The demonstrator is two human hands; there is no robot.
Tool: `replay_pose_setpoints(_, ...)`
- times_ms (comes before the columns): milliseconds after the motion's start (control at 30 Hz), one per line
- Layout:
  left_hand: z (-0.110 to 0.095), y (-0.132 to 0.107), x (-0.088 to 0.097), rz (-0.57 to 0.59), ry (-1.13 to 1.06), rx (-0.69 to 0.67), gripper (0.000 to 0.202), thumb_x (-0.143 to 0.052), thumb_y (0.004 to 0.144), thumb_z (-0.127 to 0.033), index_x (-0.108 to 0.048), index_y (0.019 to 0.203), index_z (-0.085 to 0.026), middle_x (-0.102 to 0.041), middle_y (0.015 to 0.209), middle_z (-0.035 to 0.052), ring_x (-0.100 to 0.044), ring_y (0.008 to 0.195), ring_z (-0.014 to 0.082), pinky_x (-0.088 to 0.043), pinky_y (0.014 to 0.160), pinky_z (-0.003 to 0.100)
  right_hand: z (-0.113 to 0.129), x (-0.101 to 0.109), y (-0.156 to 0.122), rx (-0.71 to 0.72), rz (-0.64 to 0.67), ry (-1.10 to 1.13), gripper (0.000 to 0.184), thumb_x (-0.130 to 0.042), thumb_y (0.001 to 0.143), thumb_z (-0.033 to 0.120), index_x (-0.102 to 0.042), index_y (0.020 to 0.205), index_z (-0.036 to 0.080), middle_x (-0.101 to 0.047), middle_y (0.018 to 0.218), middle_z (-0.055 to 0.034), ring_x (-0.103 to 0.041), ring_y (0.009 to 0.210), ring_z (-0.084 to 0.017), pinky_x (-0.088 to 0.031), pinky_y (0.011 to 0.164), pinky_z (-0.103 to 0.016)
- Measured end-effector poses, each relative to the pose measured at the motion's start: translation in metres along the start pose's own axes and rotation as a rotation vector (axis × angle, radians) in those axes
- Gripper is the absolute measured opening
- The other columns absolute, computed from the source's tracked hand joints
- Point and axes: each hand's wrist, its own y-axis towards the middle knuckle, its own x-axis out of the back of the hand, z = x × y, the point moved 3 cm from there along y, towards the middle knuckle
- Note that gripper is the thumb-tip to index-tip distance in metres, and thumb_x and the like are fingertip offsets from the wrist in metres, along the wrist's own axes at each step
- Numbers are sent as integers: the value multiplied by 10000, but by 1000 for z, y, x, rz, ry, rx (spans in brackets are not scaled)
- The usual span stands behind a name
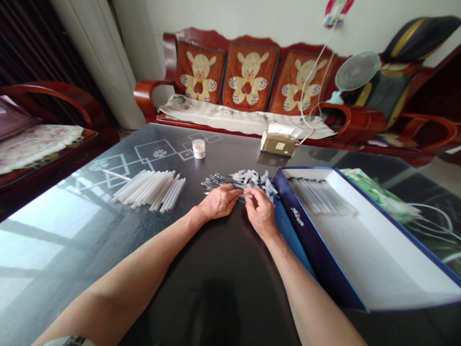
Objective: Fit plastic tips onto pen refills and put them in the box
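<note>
Log: left hand (pixel 218 202) lies half-curled against the capped rods (pixel 239 180), grip unclear | right hand (pixel 261 214) pinches rods at the pile's near edge | blue box (pixel 317 250) right of our hands | white tubes (pixel 149 190) left

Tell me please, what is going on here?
A person at a dark glass table is working with both bare hands on a pile of thin dark sticks with white plastic ends. The left hand rests at the pile's near edge, and the right hand's fingers seem to pinch one stick. To the left lie white tubes, with a small white jar behind them. To the right stands an open blue-edged box with sticks inside.
</note>
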Motion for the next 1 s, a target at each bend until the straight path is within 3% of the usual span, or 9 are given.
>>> replay_pose_setpoints(133,3,-1,0,-24,-10,21,293,-390,941,-220,-619,1102,-133,-579,821,67,-585,772,164,-510,722,265,0,3,2,-2,-29,-39,196,-496,845,125,-615,979,204,-677,954,-64,-647,903,-178,-545,771,-307)
replay_pose_setpoints(333,13,-3,-1,-124,27,75,289,-402,939,-230,-620,1106,-138,-590,842,72,-591,790,167,-509,739,270,-18,27,3,-101,-239,-307,169,-482,836,170,-628,918,190,-673,920,-83,-636,863,-198,-526,783,-331)
replay_pose_setpoints(633,12,-2,1,-147,52,113,299,-391,945,-237,-609,1117,-126,-609,857,83,-597,800,176,-517,743,283,-18,34,-9,-74,-123,-453,193,-502,733,114,-651,835,183,-664,858,-77,-614,826,-212,-501,798,-336)
replay_pose_setpoints(767,11,-1,1,-134,36,117,275,-398,944,-231,-605,1107,-149,-611,866,77,-602,819,173,-517,753,277,-21,32,-6,-78,-99,-494,216,-501,803,168,-685,914,168,-646,954,-107,-591,905,-223,-487,840,-348)
replay_pose_setpoints(1000,11,-1,1,-132,35,129,273,-395,942,-233,-610,1092,-158,-618,875,76,-607,834,175,-519,763,276,-28,26,2,-124,39,-581,250,-492,833,203,-723,927,184,-654,902,-94,-582,843,-222,-486,828,-358)
